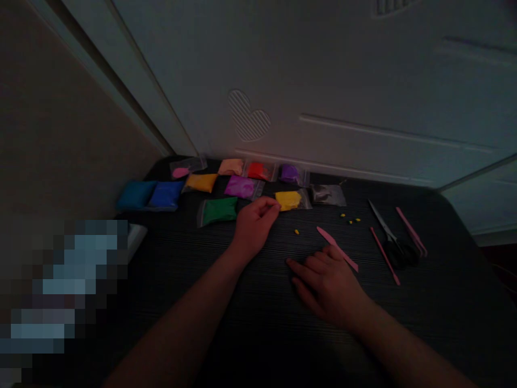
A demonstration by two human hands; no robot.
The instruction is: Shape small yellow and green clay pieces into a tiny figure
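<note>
My left hand (256, 223) has its thumb and fingers pinched together at the left edge of a small bag of yellow modelling clay (287, 201). What lies between the fingertips is hidden. Over the dark table, my right hand (329, 280) is spread with its index finger stretched out to the left. Its fingers lie beside a pink plastic clay knife (337, 249) and partly overlap it. A tiny yellow lump (297, 231) sits on the table between the two hands. Several small yellow and dark bits (350, 221) lie farther right.
Bags of clay line the back, among them green (220, 210), magenta (241, 187), blue (166, 195) and dark grey (328, 194). Scissors (390, 234), a thin pink tool (384, 255) and pink tweezers (410, 229) lie right. A white panel (343, 81) rises behind the table.
</note>
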